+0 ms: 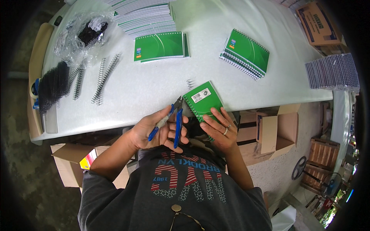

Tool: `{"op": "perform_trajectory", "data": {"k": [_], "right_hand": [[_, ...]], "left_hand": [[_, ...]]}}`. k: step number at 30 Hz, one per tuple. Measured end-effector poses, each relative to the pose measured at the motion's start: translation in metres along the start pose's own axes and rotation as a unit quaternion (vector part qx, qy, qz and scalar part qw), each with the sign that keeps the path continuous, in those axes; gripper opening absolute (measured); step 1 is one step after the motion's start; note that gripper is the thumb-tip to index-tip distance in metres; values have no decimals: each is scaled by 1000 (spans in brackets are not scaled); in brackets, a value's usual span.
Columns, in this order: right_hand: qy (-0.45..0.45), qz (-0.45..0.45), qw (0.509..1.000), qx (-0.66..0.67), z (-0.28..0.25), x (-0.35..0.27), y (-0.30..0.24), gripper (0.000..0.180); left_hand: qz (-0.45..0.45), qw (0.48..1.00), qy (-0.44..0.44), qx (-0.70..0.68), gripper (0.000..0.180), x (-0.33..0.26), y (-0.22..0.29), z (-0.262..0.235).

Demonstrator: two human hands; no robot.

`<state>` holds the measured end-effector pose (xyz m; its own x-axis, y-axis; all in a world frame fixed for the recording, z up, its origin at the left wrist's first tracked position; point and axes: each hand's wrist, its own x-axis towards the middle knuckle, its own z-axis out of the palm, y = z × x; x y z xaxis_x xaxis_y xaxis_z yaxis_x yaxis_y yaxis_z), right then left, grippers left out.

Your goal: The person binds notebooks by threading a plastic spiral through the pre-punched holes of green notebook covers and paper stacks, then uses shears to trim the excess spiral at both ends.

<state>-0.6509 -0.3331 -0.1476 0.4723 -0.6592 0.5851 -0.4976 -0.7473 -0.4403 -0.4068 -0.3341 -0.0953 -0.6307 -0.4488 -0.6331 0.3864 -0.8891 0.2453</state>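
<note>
My left hand [143,133] holds blue-handled wire cutters [178,125], with the handles spread apart. Their jaws meet the upper corner of the coil on a green spiral notebook [212,101]. That notebook is tilted at the table's front edge, and a white label shows on its cover. Fingers of my right hand [221,133] lie over its lower part and grip it; the thumb is hidden. Just beyond the notebook, a short piece of wire coil [189,83] rests on the white table [146,84].
Green covers [160,45] and stacked punched pages [144,17] lie at the back. Bound notebooks [248,52] are piled back right. Loose coils [106,79], a dark coil heap [54,86] and a plastic bag [83,36] occupy the left. Cardboard boxes [269,131] stand below the table edge.
</note>
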Motion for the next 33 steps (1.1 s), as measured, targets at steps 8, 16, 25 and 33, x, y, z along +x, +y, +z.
{"op": "perform_trajectory", "data": {"k": [8,16,25,33], "right_hand": [[24,7,1000,18,3,0,-2,21],[147,125,974,119,-9,-1,8,21],[342,286,820,358,-35,35,0,22],[399,216,884,116,-94,113,57,45]], "left_hand": [[103,703,198,675,41,-24,25,18],[121,525,163,827,49,-26,98,0],[424,622,72,654,66,39,59,67],[517,589,108,612,33,81,73,137]]}}
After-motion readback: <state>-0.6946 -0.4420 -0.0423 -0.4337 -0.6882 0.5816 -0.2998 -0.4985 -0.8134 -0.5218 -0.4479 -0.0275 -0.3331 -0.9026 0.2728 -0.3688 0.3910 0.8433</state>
